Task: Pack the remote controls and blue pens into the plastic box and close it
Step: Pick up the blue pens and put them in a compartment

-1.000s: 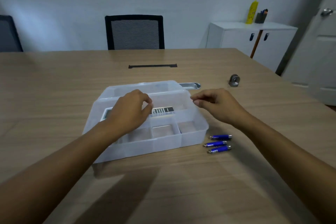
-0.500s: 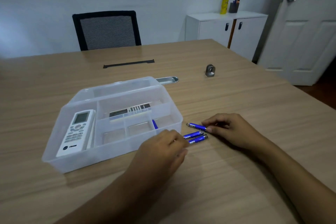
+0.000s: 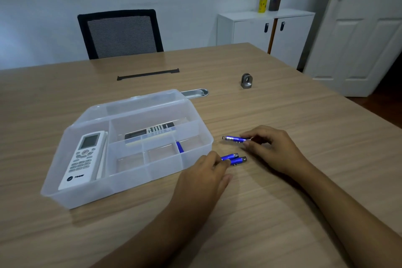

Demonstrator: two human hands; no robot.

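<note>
The clear plastic box (image 3: 87, 193) stands open on the table, its lid (image 3: 139, 104) folded back behind it. A white remote (image 3: 83, 158) lies in the left compartment and a black remote (image 3: 150, 131) in the long back one. One blue pen (image 3: 179, 147) leans in a front right compartment. Just right of the box, my right hand (image 3: 274, 148) pinches a blue pen (image 3: 233, 139) slightly above the table. My left hand (image 3: 204, 177) has its fingertips on two blue pens (image 3: 233, 159) lying side by side.
A small grey metal fitting (image 3: 246, 81) sits further back on the wooden table (image 3: 304, 137), a metal tray (image 3: 194, 93) just behind the lid, and a black cable slot (image 3: 148, 74) near the far edge. A black chair (image 3: 120, 32), white cabinet (image 3: 265, 28) and door (image 3: 365, 28) stand beyond.
Both hands have left the box and come down to the pens on its right. A pen now lies in the box. My right hand has lifted one pen slightly away from the other two.
</note>
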